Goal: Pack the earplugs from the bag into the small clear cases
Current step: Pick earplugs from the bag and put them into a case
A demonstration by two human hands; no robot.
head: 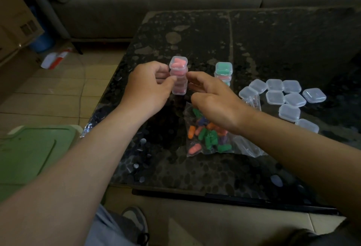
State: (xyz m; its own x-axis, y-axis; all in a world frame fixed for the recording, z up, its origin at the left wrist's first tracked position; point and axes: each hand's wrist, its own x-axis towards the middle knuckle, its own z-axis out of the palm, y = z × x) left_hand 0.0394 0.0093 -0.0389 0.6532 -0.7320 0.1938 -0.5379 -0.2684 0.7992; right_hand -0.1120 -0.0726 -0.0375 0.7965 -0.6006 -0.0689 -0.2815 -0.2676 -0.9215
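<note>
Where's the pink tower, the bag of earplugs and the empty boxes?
pink tower (178,63): head view, top case's lid.
bag of earplugs (207,140): head view, middle, over green plugs.
empty boxes (275,97): head view, one middle case's lid.

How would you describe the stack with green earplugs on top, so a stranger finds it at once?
On the dark table, two stacks of filled clear cases stand side by side. The green-topped stack is the right one, behind the right hand; the left hand grips its neighbour, the pink-topped stack.
</note>
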